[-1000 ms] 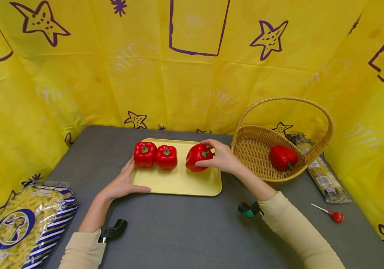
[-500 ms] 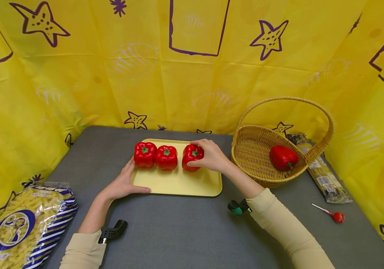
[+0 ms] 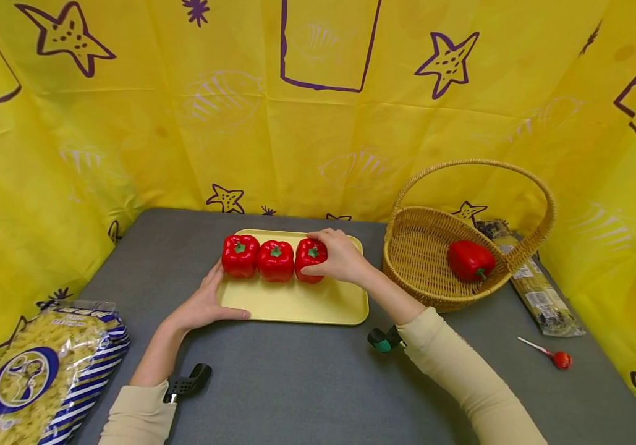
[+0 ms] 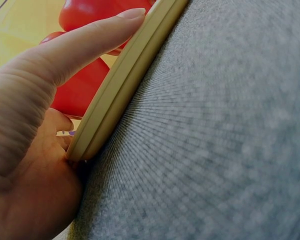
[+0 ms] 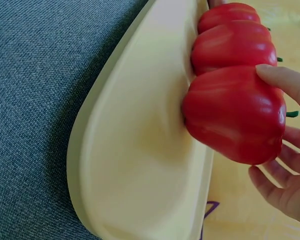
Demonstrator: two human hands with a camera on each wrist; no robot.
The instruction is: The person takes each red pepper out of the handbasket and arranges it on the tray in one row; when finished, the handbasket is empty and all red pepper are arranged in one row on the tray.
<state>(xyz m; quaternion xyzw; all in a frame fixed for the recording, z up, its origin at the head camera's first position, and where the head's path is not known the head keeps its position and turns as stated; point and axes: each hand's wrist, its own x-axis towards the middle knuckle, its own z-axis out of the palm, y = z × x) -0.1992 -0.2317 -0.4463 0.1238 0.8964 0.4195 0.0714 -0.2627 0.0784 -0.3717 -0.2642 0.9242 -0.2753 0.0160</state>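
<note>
Three red bell peppers with green stems stand in a row on a pale yellow tray (image 3: pixel 329 306). My right hand (image 3: pixel 342 256) holds the right-hand bell pepper (image 3: pixel 309 259), thumb on the near side and fingers around the far side. In the right wrist view this bell pepper (image 5: pixel 232 117) stands close against the middle bell pepper (image 5: pixel 235 47). The left bell pepper (image 3: pixel 240 256) is next to the middle one. At the tray's left end rests my left hand (image 3: pixel 201 303), its straight thumb along the front rim (image 4: pixel 122 85) and its fingers along the left side.
To the right stands a wicker basket (image 3: pixel 415 266) with a tall handle and another red bell pepper (image 3: pixel 470 261) inside. Behind it lies a long clear packet (image 3: pixel 542 296). A red lollipop (image 3: pixel 561 360) lies at right, a big pasta bag (image 3: pixel 45 377) at left.
My right hand has moved left with its bell pepper, turning it stem up and bringing it close to the middle one. My left hand has stayed in place.
</note>
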